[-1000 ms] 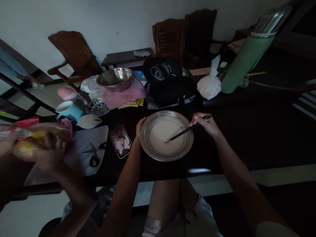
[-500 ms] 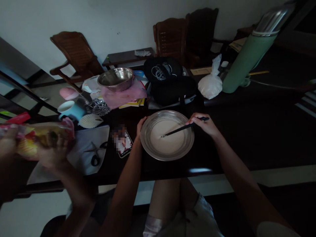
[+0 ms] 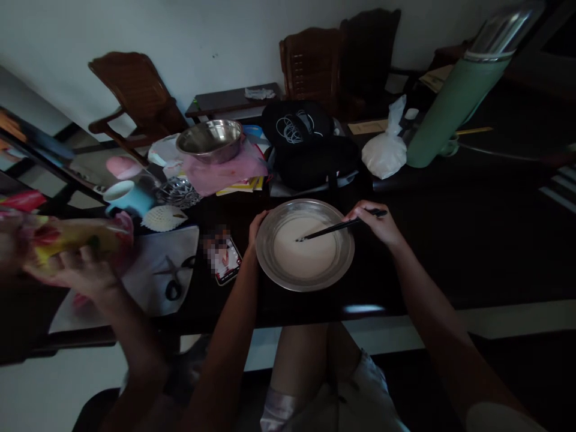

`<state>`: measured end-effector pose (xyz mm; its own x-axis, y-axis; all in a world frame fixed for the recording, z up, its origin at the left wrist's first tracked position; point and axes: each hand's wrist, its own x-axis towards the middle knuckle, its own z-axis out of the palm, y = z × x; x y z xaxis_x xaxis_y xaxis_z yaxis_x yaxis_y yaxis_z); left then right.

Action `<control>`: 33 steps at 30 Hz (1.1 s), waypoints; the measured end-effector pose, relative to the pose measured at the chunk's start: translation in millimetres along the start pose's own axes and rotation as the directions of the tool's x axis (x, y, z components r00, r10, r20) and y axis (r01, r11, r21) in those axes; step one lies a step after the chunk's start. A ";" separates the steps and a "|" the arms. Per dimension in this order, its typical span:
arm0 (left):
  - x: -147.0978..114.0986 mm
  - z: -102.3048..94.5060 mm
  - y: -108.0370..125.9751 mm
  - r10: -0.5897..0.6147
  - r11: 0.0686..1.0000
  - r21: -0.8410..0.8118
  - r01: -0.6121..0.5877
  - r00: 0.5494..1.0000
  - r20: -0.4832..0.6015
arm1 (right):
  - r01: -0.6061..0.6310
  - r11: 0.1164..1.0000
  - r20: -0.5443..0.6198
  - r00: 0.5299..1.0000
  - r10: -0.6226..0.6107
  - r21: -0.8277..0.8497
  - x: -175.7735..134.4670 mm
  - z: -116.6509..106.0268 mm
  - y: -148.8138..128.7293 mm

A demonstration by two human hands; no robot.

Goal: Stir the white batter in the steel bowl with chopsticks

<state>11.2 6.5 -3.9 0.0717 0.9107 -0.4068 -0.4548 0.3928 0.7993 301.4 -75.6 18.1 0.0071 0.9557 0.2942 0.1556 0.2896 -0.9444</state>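
Note:
A wide metal bowl [image 3: 305,284] stands on the dark table in front of me, holding a pale, milky liquid [image 3: 303,259]. At its left side, my left hand [image 3: 256,230] is closed on the rim, with its fingers mostly hidden behind the bowl. Dark chopsticks [image 3: 333,228] are gripped in my right hand [image 3: 377,223] over the right rim. They slant down to the left, and their tips are in the liquid near the middle of the bowl.
Left of the bowl lie a phone [image 3: 225,264] and scissors [image 3: 173,279] on a white sheet [image 3: 148,300]. Another person's hand [image 3: 85,273] holds a yellow-and-pink plastic package [image 3: 72,240]. Behind are a second metal bowl [image 3: 210,144], a black bag [image 3: 315,162], a tied white bag [image 3: 384,155] and a green thermos [image 3: 459,111].
The chopstick tips have shifted slightly up and right in the liquid. My left hand stays on the bowl. The other person's hands and the package have moved a little.

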 end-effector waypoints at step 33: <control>3.5 -5.0 -4.3 0.006 1.000 -0.021 -0.005 0.998 0.058 | -0.013 1.000 0.058 0.998 0.014 -0.001 0.0 3.8 -4.3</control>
<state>8.9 7.4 -11.0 0.1208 0.9189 -0.3755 -0.4733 0.3858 0.7919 297.1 -76.7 21.6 -0.0483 0.9610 0.2724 0.1563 0.2767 -0.9482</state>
